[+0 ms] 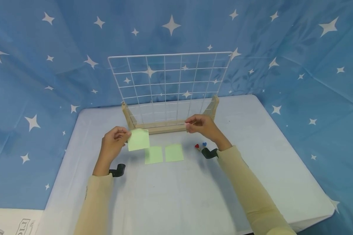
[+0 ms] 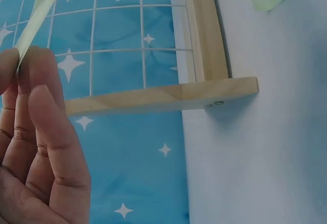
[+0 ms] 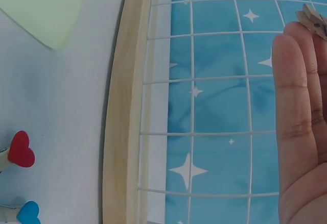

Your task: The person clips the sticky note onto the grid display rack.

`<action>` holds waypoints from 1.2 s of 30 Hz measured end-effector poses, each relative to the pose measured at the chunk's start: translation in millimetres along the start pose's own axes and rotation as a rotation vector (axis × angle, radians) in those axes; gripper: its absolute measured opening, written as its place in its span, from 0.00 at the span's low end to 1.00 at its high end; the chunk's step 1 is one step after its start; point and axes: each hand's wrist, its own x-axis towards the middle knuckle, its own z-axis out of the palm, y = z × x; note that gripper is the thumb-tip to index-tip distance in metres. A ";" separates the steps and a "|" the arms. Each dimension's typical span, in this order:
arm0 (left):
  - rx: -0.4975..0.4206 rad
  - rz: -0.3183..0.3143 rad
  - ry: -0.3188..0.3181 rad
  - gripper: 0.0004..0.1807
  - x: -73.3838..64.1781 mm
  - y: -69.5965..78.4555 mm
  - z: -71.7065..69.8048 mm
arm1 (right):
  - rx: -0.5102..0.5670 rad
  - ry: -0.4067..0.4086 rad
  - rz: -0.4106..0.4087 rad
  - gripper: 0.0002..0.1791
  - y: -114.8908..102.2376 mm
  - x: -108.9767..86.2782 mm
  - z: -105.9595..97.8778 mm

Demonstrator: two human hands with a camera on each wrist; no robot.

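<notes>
My left hand (image 1: 113, 145) pinches a pale green sticky note (image 1: 139, 139) by its left side, between thumb and fingertips. The note is held up in front of the left end of the white wire grid (image 1: 165, 83). My right hand (image 1: 204, 125) is raised before the grid's lower right part. Between its fingertips is a small wooden clothespin (image 3: 312, 21), partly cut off by the right wrist view's edge. Two more green sticky notes (image 1: 154, 155) lie side by side on the table, between and below the hands.
The grid stands in a wooden base (image 1: 161, 130) on a white-covered table (image 1: 170, 195). Near my right wrist lie clothespins with a red heart (image 3: 21, 150) and a blue heart (image 3: 29, 214). A blue star-patterned curtain (image 1: 76, 42) hangs behind and at the sides.
</notes>
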 end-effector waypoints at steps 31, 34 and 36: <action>-0.145 0.017 -0.013 0.15 12.4 31.6 6.2 | 0.016 0.035 -0.056 0.12 -38.5 24.7 19.9; -0.159 0.022 -0.015 0.15 13.5 33.5 6.1 | 0.018 0.038 -0.064 0.11 -38.8 27.2 20.2; -0.160 0.028 -0.016 0.16 14.4 34.9 6.0 | 0.023 0.039 -0.068 0.11 -39.7 28.8 20.2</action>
